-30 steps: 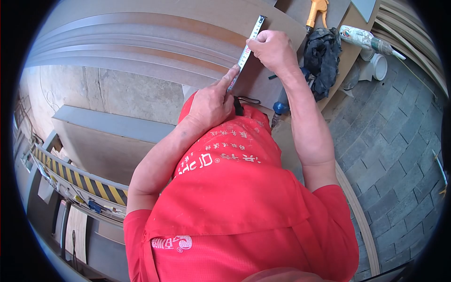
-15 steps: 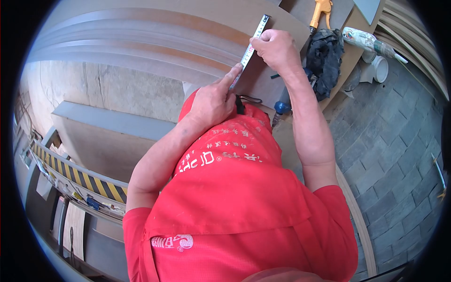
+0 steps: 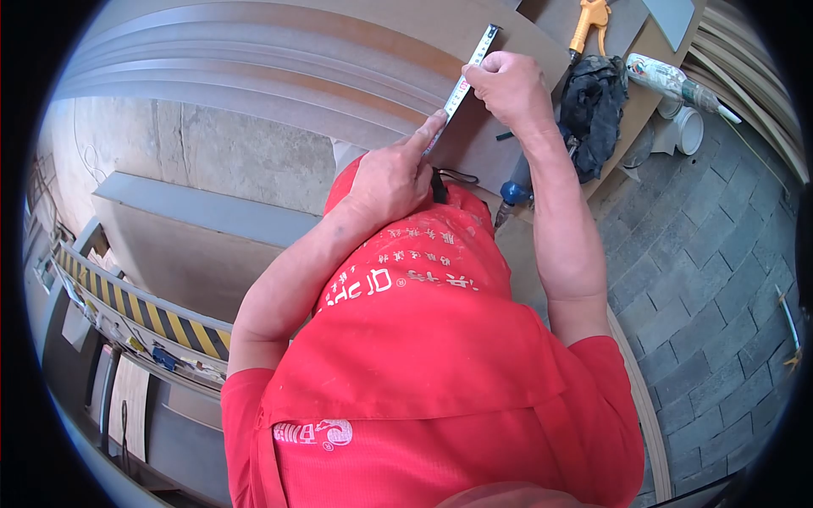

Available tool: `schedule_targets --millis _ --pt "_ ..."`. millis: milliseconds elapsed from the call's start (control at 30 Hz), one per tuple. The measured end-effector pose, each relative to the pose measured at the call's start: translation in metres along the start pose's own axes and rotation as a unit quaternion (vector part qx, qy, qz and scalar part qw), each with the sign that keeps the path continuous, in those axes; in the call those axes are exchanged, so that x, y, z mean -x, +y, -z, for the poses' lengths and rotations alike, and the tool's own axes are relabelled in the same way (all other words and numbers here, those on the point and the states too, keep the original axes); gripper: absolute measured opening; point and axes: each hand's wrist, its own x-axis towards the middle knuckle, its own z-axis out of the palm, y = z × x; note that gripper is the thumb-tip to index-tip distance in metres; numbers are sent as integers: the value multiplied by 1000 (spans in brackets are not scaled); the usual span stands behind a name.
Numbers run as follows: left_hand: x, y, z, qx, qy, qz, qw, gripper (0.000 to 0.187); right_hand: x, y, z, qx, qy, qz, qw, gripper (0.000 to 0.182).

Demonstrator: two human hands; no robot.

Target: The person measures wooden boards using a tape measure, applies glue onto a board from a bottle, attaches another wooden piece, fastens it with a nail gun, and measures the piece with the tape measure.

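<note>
A tape measure's pale metal blade (image 3: 458,91) is drawn out slantwise over a brown board (image 3: 474,127), its hooked end pointing up and away from me. My left hand (image 3: 391,176) is closed at the near end of the blade, index finger stretched along it; the tape's case is hidden by the hand or not visible. Farther up, my right hand (image 3: 513,89) is closed, with thumb and forefinger pinched at the blade's right edge. Whether a small marker is also in those fingers is hidden. A blue power tool (image 3: 517,188) lies just below my right wrist.
To the right lie a yellow air blow gun (image 3: 590,24), a crumpled black cloth (image 3: 593,110), a nozzled plastic bottle (image 3: 669,80) and a white cup (image 3: 688,129). Curved brown panels (image 3: 254,51) spread at upper left. A striped machine edge (image 3: 144,305) stands at left, grey paving (image 3: 703,279) at right.
The whole view has shifted slightly, with the bench things a little farther right. Both hands keep their places on the tape blade; nothing was let go.
</note>
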Motion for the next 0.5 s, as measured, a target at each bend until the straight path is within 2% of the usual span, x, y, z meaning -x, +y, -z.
schedule_targets --millis 500 --pt "-1 0 3 -3 -1 -2 1000 73 -1 -2 1 21 -7 -17 1000 34"
